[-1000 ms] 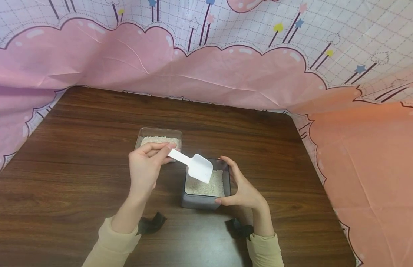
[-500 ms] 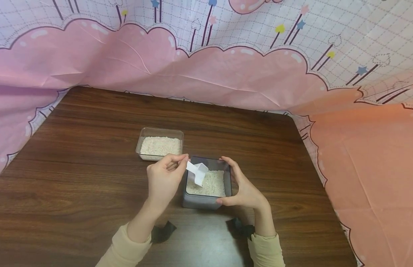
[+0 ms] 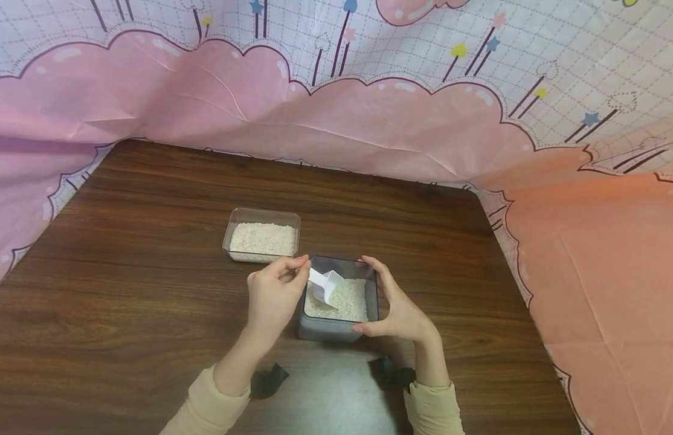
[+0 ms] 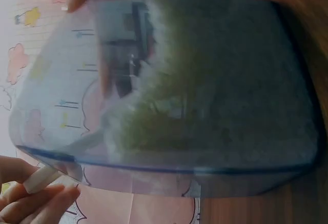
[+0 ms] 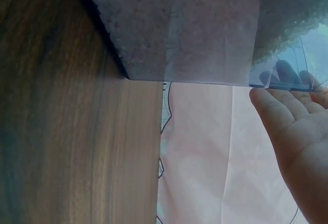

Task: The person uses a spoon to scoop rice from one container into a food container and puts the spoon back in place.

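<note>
In the head view my left hand pinches the handle of a white scoop. Its blade dips into pale, rice-like grains inside a square, see-through grey container. The left wrist view shows the scoop handle between thumb and fingers at the container's rim, with grains heaped against the wall. My right hand grips the container's right side, thumb at the near corner and fingers at the far one. In the right wrist view, the right palm faces the container's wall.
A clear shallow tray with similar white grains stands behind and left of the container. Both are on a dark brown wooden table. A pink patterned cloth hangs along the table's back and sides.
My left hand has moved right and down from near the clear tray, bringing the scoop from above the container into the grains. The right hand has stayed on the container.
</note>
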`<state>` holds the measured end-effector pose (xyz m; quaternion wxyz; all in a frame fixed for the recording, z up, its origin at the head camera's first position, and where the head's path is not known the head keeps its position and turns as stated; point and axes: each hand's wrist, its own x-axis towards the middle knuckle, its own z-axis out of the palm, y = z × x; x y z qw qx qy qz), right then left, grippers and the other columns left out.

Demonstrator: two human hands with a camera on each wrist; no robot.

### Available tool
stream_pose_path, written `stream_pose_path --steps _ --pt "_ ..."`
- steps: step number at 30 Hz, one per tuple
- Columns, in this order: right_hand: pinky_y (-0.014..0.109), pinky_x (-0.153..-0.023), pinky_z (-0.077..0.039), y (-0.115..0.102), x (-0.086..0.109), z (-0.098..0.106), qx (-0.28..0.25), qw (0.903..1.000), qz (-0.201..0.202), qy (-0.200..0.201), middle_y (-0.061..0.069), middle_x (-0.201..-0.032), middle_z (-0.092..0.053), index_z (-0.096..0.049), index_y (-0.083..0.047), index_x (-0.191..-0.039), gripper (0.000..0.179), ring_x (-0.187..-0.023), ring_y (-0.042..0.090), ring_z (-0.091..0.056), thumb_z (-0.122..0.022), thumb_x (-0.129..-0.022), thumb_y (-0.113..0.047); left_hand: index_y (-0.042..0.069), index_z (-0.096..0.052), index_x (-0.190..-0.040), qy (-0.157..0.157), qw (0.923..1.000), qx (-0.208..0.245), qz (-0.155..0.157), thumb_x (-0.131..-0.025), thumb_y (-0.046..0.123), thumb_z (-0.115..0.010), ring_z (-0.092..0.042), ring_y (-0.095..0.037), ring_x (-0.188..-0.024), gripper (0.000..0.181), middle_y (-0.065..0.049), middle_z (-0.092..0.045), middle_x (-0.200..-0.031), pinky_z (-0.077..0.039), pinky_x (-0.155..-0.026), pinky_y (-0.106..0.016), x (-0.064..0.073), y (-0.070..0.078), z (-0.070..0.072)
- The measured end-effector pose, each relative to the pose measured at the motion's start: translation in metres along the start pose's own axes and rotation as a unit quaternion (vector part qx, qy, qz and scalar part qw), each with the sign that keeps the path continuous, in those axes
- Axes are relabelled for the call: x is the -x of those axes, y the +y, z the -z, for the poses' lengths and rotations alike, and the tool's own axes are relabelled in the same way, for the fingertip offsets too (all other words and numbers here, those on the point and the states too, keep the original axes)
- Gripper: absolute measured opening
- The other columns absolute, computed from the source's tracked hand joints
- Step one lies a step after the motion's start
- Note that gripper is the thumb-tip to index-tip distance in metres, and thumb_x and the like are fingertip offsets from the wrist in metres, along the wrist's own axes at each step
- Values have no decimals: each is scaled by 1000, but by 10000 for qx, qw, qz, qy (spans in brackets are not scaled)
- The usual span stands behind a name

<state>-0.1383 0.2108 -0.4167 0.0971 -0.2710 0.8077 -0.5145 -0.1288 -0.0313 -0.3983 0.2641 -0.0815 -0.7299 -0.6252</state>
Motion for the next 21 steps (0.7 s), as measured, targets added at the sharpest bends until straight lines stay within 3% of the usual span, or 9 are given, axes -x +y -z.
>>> stream_pose_path --steps 6,14,18,21 --pt "65 -117 -18 1 -2 1 59 10000 10 0 14 -156 -22 -17 -11 -153 113 -146 29 -16 -90 -66 -11 -10 -71 -83 40 9991 -287 -307 -79 -12 -72 -73 -29 -82 4 -22 -72 -89 -58 -70 -15 0 -2 -1" --pt "59 -119 -19 -1 -3 3 186 9998 -90 -45 10 -157 -22 -17 -12 -153 114 -147 25 -16 -91 -66 -14 -11 -70 -85 20 9992 -289 -268 -80 -11 -73 -72 -30 -83 6 -23 -72 -90 -59 -71 -17 0 -2 -2" --pt "60 -119 -18 2 -4 4 192 9998 15 -79 10 -159 -20 -15 -20 -154 119 -148 25 -13 -93 -65 -16 -10 -70 -89 -33 9994 -250 -231 -82 -4 -75 -72 -30 -82 11 -23 -72 -94 -60 -72 -22 1 -4 -1" --pt "62 -119 -14 5 -3 4 129 9998 119 -123 7 -161 -14 -11 -19 -156 124 -149 26 -7 -93 -64 -19 -9 -70 -94 -130 9994 -167 -274 -85 2 -75 -72 -31 -85 15 -22 -71 -100 -61 -74 -28 2 -5 2"
